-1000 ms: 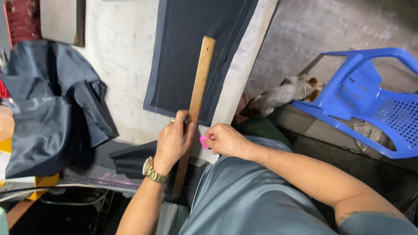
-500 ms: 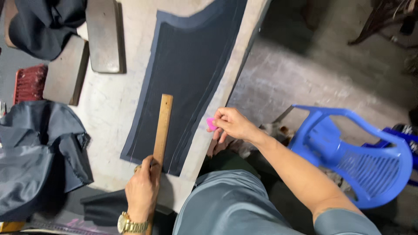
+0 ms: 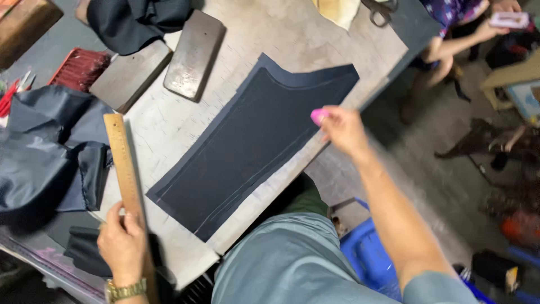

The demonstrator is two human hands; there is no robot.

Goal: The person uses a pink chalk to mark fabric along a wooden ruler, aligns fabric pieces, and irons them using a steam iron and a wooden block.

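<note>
A dark navy cut fabric panel [image 3: 253, 146] lies flat on the worn pale table [image 3: 281, 34], with faint chalk lines along its near edge. My left hand [image 3: 121, 239] grips the lower end of a long wooden ruler [image 3: 125, 163], held off to the left of the panel, beside a heap of dark cloth. My right hand [image 3: 343, 130] pinches a small pink piece of chalk [image 3: 318, 116] over the panel's right edge, near the table's edge.
Two flat metal blocks [image 3: 194, 55] and a red brush [image 3: 79, 68] lie at the back left. Bundled dark fabric [image 3: 45, 152] fills the left side. Scissors [image 3: 379, 10] rest at the far end, where another person [image 3: 450, 34] sits. A blue plastic chair [image 3: 371, 259] stands below right.
The view has swung up the table. My left hand slid the ruler off the panel to the left. My right hand with the chalk moved farther up the panel's right edge.
</note>
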